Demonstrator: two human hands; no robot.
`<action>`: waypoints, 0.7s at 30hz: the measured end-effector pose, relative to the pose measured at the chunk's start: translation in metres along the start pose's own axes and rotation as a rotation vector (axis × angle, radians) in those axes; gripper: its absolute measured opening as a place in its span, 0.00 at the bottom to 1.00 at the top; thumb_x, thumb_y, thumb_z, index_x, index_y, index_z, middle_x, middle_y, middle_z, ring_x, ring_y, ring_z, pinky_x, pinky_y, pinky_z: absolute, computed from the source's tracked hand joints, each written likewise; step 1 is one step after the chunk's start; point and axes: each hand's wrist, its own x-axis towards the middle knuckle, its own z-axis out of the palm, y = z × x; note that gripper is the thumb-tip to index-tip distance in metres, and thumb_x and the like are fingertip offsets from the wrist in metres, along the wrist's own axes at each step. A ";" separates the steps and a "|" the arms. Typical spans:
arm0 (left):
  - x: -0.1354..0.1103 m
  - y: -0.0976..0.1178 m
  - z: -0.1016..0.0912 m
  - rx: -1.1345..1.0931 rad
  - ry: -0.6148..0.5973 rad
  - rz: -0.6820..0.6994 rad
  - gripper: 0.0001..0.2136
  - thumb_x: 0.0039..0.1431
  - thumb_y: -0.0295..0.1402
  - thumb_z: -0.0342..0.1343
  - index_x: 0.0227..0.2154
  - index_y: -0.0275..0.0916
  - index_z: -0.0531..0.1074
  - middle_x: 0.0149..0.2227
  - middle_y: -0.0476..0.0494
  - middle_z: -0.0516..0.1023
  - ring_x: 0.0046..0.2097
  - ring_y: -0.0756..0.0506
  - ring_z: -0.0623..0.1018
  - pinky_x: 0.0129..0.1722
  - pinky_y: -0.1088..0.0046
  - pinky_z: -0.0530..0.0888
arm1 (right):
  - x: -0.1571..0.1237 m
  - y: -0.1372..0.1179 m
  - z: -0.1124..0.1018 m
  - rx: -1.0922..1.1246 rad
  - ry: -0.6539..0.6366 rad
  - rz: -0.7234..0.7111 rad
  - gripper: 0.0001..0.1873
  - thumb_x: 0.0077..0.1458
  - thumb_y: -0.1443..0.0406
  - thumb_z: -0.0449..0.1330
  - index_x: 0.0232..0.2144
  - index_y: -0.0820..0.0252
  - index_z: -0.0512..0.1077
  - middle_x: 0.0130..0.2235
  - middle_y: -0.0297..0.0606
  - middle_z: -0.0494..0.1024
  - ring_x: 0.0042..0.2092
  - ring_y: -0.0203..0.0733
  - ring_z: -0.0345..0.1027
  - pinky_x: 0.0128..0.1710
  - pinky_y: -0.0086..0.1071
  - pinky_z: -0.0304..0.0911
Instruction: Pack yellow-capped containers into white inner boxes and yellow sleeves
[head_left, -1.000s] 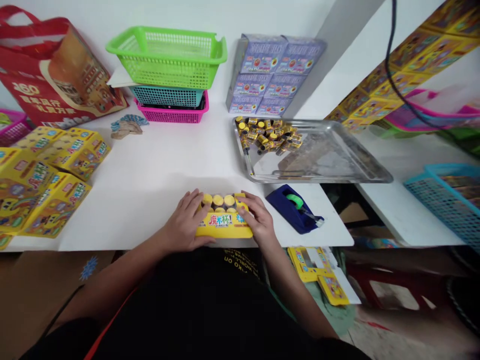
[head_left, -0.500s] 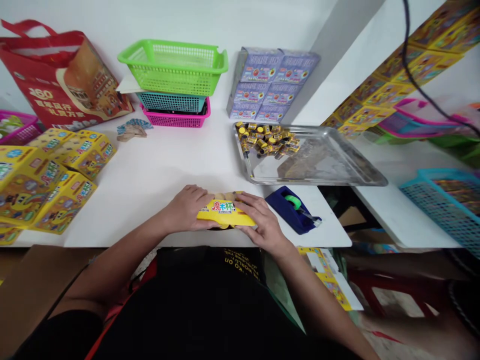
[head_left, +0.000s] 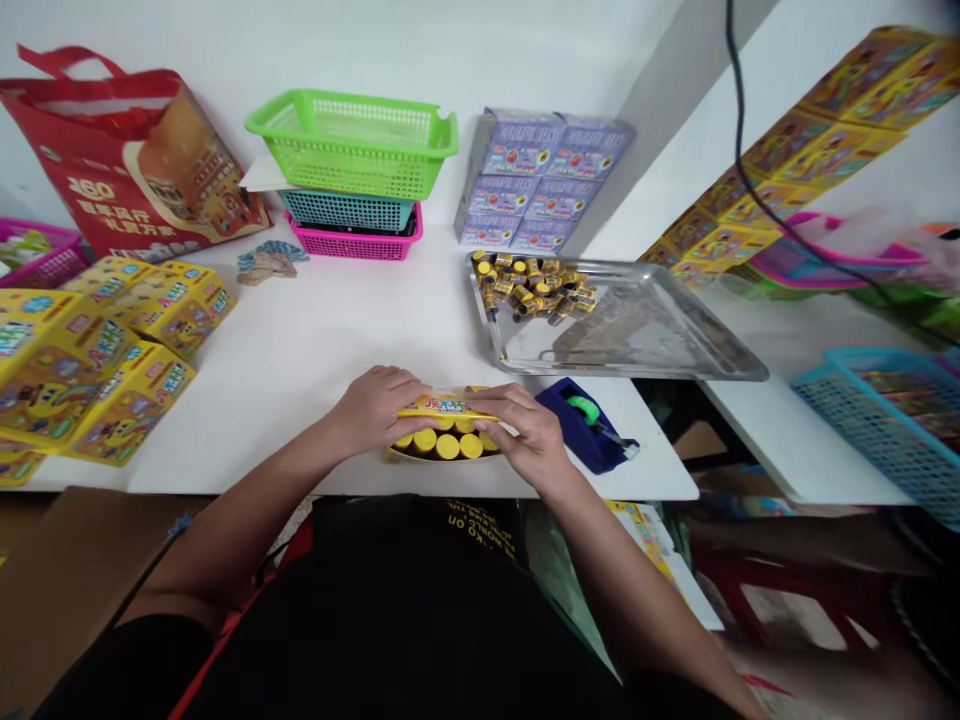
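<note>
- Your left hand [head_left: 375, 408] grips the left end of the yellow box [head_left: 448, 405], its fingers curled over the top edge.
- Your right hand [head_left: 525, 432] holds the right end the same way, so the box sits narrowly between both hands.
- The box is on the white table [head_left: 300, 330], near the front edge and centered in front of you.
- A row of yellow-capped tubes [head_left: 448, 446] shows in the box, on the side nearest you, below the printed panel.
- The tape dispenser [head_left: 581, 425] sits just beside your right hand.
- Beyond it, the steel tray [head_left: 637, 345] holds a loose pile of small tubes [head_left: 534, 288].
- Behind the tray stand stacked blue boxes [head_left: 540, 180].
- Farther left, a green basket [head_left: 352, 145] rests on teal [head_left: 345, 210] and pink [head_left: 352, 248] baskets.
- Yellow cartons [head_left: 67, 370] lie well apart from your left hand, with a red bag [head_left: 127, 160] behind them.
</note>
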 end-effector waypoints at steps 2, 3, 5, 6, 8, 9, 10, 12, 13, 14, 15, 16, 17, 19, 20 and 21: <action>-0.012 0.003 -0.001 -0.104 0.072 -0.093 0.41 0.54 0.64 0.62 0.63 0.41 0.67 0.59 0.31 0.74 0.58 0.33 0.75 0.54 0.50 0.77 | 0.000 -0.003 -0.007 -0.004 -0.025 0.009 0.13 0.67 0.62 0.62 0.52 0.48 0.79 0.47 0.41 0.82 0.48 0.48 0.77 0.49 0.46 0.73; -0.019 0.004 0.001 -0.148 0.094 -0.144 0.50 0.47 0.67 0.65 0.67 0.42 0.61 0.65 0.27 0.67 0.64 0.30 0.71 0.58 0.44 0.74 | -0.001 -0.005 -0.010 -0.016 -0.043 0.010 0.14 0.67 0.62 0.62 0.53 0.49 0.78 0.48 0.41 0.82 0.49 0.48 0.77 0.50 0.47 0.73; -0.035 0.002 0.008 -0.226 0.105 -0.228 0.60 0.38 0.67 0.69 0.71 0.45 0.54 0.70 0.25 0.57 0.69 0.24 0.63 0.62 0.37 0.69 | 0.000 -0.011 -0.015 -0.070 -0.088 0.005 0.15 0.66 0.60 0.63 0.54 0.50 0.77 0.48 0.42 0.82 0.49 0.49 0.76 0.50 0.48 0.72; -0.042 0.000 0.013 -0.268 0.100 -0.251 0.62 0.36 0.66 0.70 0.72 0.46 0.52 0.71 0.25 0.55 0.70 0.23 0.61 0.63 0.35 0.68 | 0.002 -0.014 -0.016 -0.114 -0.116 -0.002 0.15 0.65 0.59 0.64 0.53 0.51 0.77 0.48 0.43 0.82 0.49 0.50 0.76 0.51 0.49 0.71; -0.053 -0.003 0.025 -0.354 0.091 -0.254 0.62 0.37 0.65 0.71 0.72 0.47 0.51 0.70 0.25 0.55 0.70 0.22 0.59 0.64 0.34 0.67 | 0.007 -0.022 -0.012 -0.218 -0.179 -0.014 0.16 0.64 0.58 0.65 0.53 0.53 0.77 0.49 0.45 0.82 0.50 0.53 0.75 0.52 0.53 0.69; -0.056 -0.004 0.030 -0.389 0.094 -0.245 0.61 0.38 0.65 0.71 0.72 0.47 0.50 0.70 0.25 0.56 0.70 0.22 0.60 0.64 0.34 0.66 | 0.010 -0.026 -0.007 -0.263 -0.214 -0.023 0.16 0.64 0.58 0.65 0.53 0.54 0.77 0.49 0.46 0.81 0.51 0.54 0.75 0.52 0.55 0.68; -0.058 -0.004 0.035 -0.418 0.104 -0.241 0.61 0.39 0.64 0.71 0.73 0.46 0.50 0.70 0.25 0.57 0.70 0.23 0.60 0.65 0.35 0.67 | 0.014 -0.029 -0.001 -0.294 -0.251 -0.035 0.16 0.64 0.59 0.64 0.53 0.56 0.77 0.50 0.47 0.81 0.51 0.55 0.74 0.53 0.55 0.67; -0.060 -0.004 0.042 -0.458 0.131 -0.267 0.62 0.40 0.63 0.71 0.73 0.43 0.47 0.68 0.23 0.59 0.68 0.23 0.64 0.64 0.36 0.68 | 0.021 -0.035 0.011 -0.315 -0.334 -0.072 0.16 0.65 0.62 0.61 0.53 0.58 0.76 0.50 0.49 0.80 0.52 0.56 0.73 0.53 0.55 0.68; -0.060 -0.002 0.045 -0.474 0.143 -0.289 0.63 0.40 0.63 0.71 0.73 0.42 0.45 0.67 0.22 0.60 0.66 0.24 0.67 0.63 0.36 0.69 | 0.023 -0.037 0.017 -0.311 -0.372 -0.090 0.16 0.66 0.63 0.60 0.53 0.59 0.77 0.51 0.49 0.80 0.52 0.56 0.74 0.53 0.54 0.68; -0.060 -0.001 0.046 -0.491 0.151 -0.311 0.63 0.40 0.62 0.72 0.73 0.41 0.45 0.66 0.22 0.61 0.64 0.25 0.69 0.63 0.37 0.70 | 0.024 -0.038 0.022 -0.302 -0.403 -0.106 0.15 0.66 0.64 0.59 0.53 0.59 0.77 0.51 0.49 0.80 0.52 0.55 0.74 0.52 0.53 0.69; -0.061 -0.001 0.047 -0.513 0.155 -0.325 0.63 0.40 0.60 0.73 0.73 0.41 0.46 0.65 0.23 0.63 0.63 0.26 0.71 0.61 0.39 0.72 | 0.024 -0.038 0.026 -0.291 -0.424 -0.116 0.15 0.67 0.64 0.59 0.54 0.58 0.77 0.51 0.48 0.81 0.52 0.55 0.74 0.52 0.53 0.70; -0.061 0.000 0.048 -0.539 0.157 -0.332 0.62 0.40 0.59 0.74 0.72 0.41 0.48 0.64 0.24 0.65 0.61 0.27 0.72 0.60 0.40 0.73 | 0.023 -0.037 0.029 -0.281 -0.433 -0.123 0.15 0.67 0.64 0.59 0.54 0.57 0.77 0.51 0.47 0.80 0.52 0.55 0.74 0.52 0.52 0.70; -0.062 0.000 0.049 -0.568 0.160 -0.329 0.60 0.40 0.58 0.75 0.71 0.41 0.50 0.63 0.25 0.66 0.60 0.28 0.73 0.59 0.42 0.75 | 0.021 -0.037 0.030 -0.273 -0.433 -0.130 0.15 0.67 0.64 0.59 0.54 0.55 0.77 0.52 0.46 0.80 0.53 0.54 0.74 0.52 0.51 0.71; -0.063 -0.002 0.051 -0.617 0.166 -0.319 0.57 0.40 0.56 0.76 0.69 0.41 0.53 0.61 0.27 0.67 0.59 0.30 0.75 0.57 0.46 0.77 | 0.017 -0.035 0.032 -0.275 -0.415 -0.144 0.15 0.67 0.64 0.59 0.54 0.53 0.77 0.52 0.44 0.81 0.53 0.52 0.74 0.52 0.49 0.71; -0.064 -0.003 0.052 -0.630 0.170 -0.312 0.57 0.40 0.55 0.76 0.69 0.41 0.54 0.61 0.27 0.67 0.58 0.30 0.75 0.55 0.47 0.78 | 0.016 -0.035 0.033 -0.292 -0.401 -0.154 0.15 0.67 0.64 0.59 0.54 0.54 0.77 0.51 0.44 0.81 0.52 0.52 0.74 0.51 0.49 0.71; -0.064 -0.004 0.053 -0.634 0.172 -0.304 0.57 0.40 0.55 0.76 0.69 0.41 0.53 0.61 0.27 0.67 0.58 0.31 0.75 0.55 0.48 0.78 | 0.014 -0.035 0.034 -0.316 -0.387 -0.165 0.15 0.67 0.63 0.59 0.54 0.55 0.77 0.50 0.45 0.81 0.51 0.52 0.74 0.51 0.49 0.71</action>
